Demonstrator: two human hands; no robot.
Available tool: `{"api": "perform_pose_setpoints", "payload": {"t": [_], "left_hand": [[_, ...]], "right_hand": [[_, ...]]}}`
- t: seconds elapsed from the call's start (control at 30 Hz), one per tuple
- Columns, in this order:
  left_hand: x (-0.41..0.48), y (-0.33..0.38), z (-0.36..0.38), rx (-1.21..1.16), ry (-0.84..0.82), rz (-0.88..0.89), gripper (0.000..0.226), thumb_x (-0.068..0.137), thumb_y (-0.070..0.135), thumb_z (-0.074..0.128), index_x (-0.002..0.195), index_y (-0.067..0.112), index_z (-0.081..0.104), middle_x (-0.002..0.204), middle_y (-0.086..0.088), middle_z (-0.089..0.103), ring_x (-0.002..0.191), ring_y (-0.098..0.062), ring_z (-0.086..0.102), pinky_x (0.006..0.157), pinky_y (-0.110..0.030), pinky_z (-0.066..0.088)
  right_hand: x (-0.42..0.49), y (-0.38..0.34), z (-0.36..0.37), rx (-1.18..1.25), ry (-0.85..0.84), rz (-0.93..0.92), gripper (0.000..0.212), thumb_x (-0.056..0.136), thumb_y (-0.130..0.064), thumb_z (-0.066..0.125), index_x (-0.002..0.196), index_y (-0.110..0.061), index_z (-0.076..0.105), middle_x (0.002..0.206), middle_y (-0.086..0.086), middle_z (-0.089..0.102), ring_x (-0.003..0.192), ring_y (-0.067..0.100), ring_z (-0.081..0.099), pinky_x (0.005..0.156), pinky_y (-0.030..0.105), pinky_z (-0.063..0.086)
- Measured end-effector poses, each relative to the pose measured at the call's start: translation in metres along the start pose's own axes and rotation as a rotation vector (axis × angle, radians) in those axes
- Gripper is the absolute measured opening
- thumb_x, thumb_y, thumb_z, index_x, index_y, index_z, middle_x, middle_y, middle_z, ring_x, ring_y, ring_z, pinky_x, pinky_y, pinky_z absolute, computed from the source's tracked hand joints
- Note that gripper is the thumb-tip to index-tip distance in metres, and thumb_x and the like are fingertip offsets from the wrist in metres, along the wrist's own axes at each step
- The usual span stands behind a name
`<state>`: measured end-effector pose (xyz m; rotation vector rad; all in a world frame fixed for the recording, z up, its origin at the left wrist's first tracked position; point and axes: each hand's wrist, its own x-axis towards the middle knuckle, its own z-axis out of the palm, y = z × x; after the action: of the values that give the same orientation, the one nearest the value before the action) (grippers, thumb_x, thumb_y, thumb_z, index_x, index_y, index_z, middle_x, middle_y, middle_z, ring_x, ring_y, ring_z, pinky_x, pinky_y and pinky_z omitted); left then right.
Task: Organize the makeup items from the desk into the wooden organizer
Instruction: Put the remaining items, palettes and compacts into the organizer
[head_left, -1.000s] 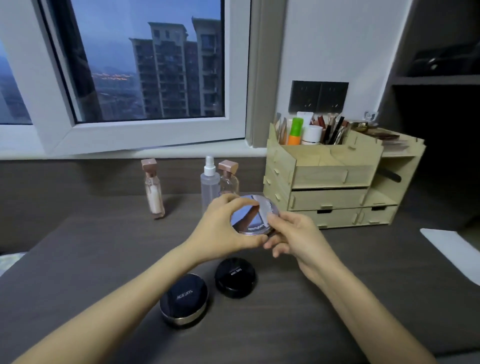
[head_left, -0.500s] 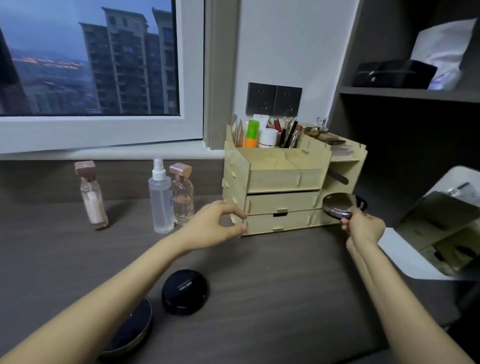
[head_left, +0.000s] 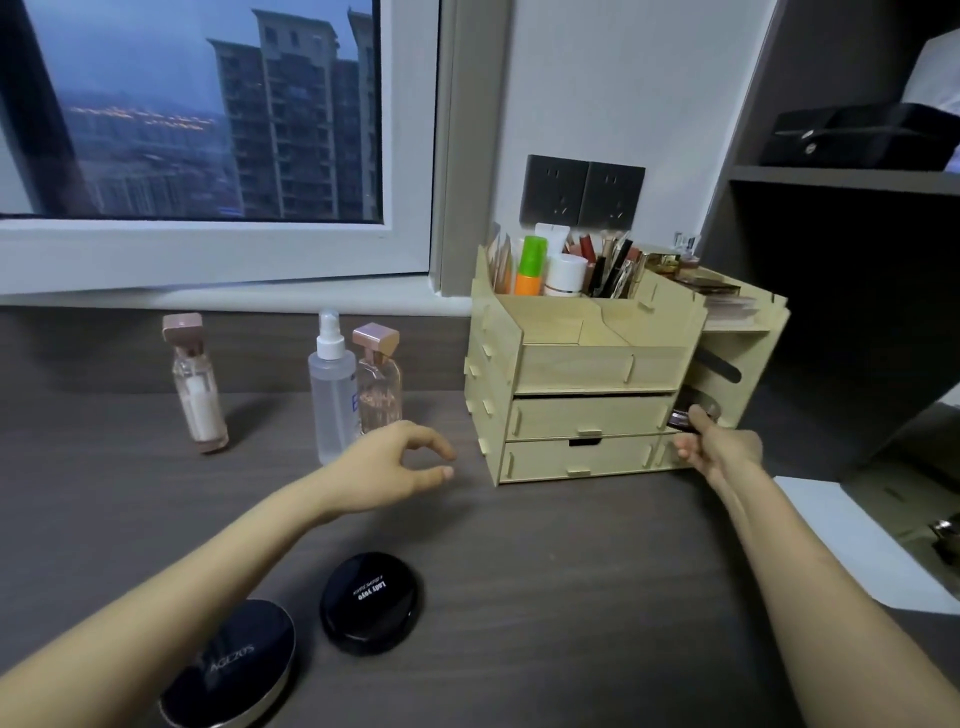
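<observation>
At the right end of the wooden organizer (head_left: 597, 371), the right hand (head_left: 722, 452) grips a round dark compact (head_left: 707, 406), with the thumb on its top and the fingers curled below. The compact sits at the mouth of the open side shelf there, partly hidden by the organizer's front panel. Left of the organizer, the left hand (head_left: 395, 462) hangs above the desk (head_left: 545, 571) with loosely curled fingers that hold nothing.

Further left of the organizer three bottles stand upright by the back of the desk. A clear spray bottle (head_left: 332, 387) and a perfume bottle with a pink cap (head_left: 377, 387) stand just beside each other. A slim bottle with a rose cap (head_left: 196, 384) stands apart from them.

Nearer the viewer, well in front of the organizer and to its left, two black compacts lie flat side by side. One bears white lettering (head_left: 370, 603); the other, marked AGE20'S (head_left: 231, 665), lies under the left forearm. The organizer's top compartments hold a green-and-orange tube (head_left: 532, 265), a white jar (head_left: 565, 275) and a cluster of pencils and lipsticks (head_left: 610, 267). Both of its front drawers are pushed in.
</observation>
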<state>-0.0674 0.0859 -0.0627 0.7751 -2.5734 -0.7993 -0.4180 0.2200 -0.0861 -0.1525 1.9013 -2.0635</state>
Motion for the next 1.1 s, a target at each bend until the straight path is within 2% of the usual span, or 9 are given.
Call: {"api": "perform_pose_setpoints", "payload": {"t": [0.17,0.27,0.4,0.5,0.63,0.8,0.9,1.0,1.1], "left_hand": [[-0.007,-0.003,-0.004,0.011,-0.096,-0.048,0.029,0.082,0.037,0.064,0.11,0.028,0.063,0.12,0.009,0.059,0.115,-0.009,0.051,0.095,-0.023,0.039],[-0.02,0.0,-0.006,0.095,-0.311,-0.065,0.047,0.076,0.046,0.069,0.12,0.032,0.056,0.121,0.012,0.053,0.117,-0.009,0.049,0.094,-0.02,0.038],[-0.039,0.001,-0.005,0.28,-0.616,-0.1,0.074,0.065,0.057,0.074,0.13,0.046,0.041,0.132,0.012,0.04,0.125,-0.012,0.042,0.102,-0.025,0.036],[-0.053,-0.001,0.001,0.444,-0.684,-0.069,0.087,0.061,0.052,0.078,0.135,0.048,0.033,0.134,0.009,0.036,0.125,-0.014,0.038,0.107,-0.03,0.035],[-0.062,-0.005,0.015,0.546,-0.457,0.012,0.086,0.06,0.04,0.079,0.136,0.038,0.038,0.124,0.001,0.045,0.115,-0.02,0.048,0.097,-0.028,0.044],[-0.057,0.004,0.024,0.393,-0.144,0.068,0.084,0.055,0.044,0.08,0.129,0.023,0.045,0.119,0.002,0.054,0.11,-0.016,0.053,0.09,-0.02,0.043],[-0.043,0.027,0.029,0.216,0.008,0.201,0.074,0.054,0.04,0.081,0.119,0.02,0.051,0.111,0.002,0.06,0.103,-0.015,0.057,0.089,-0.024,0.046],[-0.024,0.054,0.039,0.123,0.067,0.283,0.078,0.058,0.036,0.081,0.127,0.017,0.049,0.118,-0.001,0.059,0.108,-0.015,0.054,0.095,-0.023,0.041],[-0.004,0.073,0.045,0.036,0.098,0.308,0.075,0.068,0.038,0.078,0.133,0.019,0.045,0.127,-0.003,0.054,0.118,-0.015,0.049,0.095,-0.016,0.034]], "right_hand": [[-0.001,0.005,-0.002,-0.247,0.048,-0.04,0.045,0.085,-0.044,0.063,0.06,-0.007,0.055,0.043,0.008,0.057,0.033,0.017,0.047,0.036,0.022,0.038],[-0.022,0.011,0.003,-0.313,0.057,-0.157,0.047,0.091,-0.039,0.053,0.056,-0.008,0.055,0.049,0.01,0.056,0.035,0.017,0.043,0.036,0.021,0.032],[-0.08,0.024,0.016,-0.365,-0.27,-0.207,0.035,0.096,-0.023,0.048,0.064,-0.01,0.053,0.05,0.009,0.055,0.025,0.003,0.038,0.028,0.011,0.024],[-0.128,0.034,0.024,-0.439,-0.534,-0.155,0.032,0.097,-0.019,0.048,0.068,-0.006,0.055,0.052,0.011,0.056,0.027,0.004,0.04,0.027,0.013,0.026],[-0.182,0.045,0.033,-0.481,-0.784,-0.055,0.029,0.097,-0.023,0.049,0.076,-0.005,0.057,0.055,0.01,0.059,0.034,0.008,0.05,0.031,0.017,0.038],[-0.228,0.061,0.04,-0.417,-0.987,0.093,0.026,0.092,-0.031,0.055,0.098,-0.006,0.058,0.074,0.013,0.062,0.054,0.015,0.063,0.045,0.024,0.054],[-0.233,0.057,0.04,-0.277,-0.94,0.079,0.027,0.091,-0.029,0.059,0.1,-0.004,0.06,0.072,0.01,0.065,0.053,0.013,0.063,0.042,0.022,0.052],[-0.219,0.041,0.03,-0.167,-0.773,0.016,0.019,0.09,-0.021,0.06,0.092,-0.003,0.063,0.057,0.007,0.063,0.046,0.012,0.057,0.038,0.019,0.043],[-0.191,0.021,0.01,-0.057,-0.574,-0.02,0.015,0.089,-0.014,0.06,0.092,0.0,0.063,0.058,0.008,0.064,0.042,0.011,0.054,0.036,0.019,0.041]]}}
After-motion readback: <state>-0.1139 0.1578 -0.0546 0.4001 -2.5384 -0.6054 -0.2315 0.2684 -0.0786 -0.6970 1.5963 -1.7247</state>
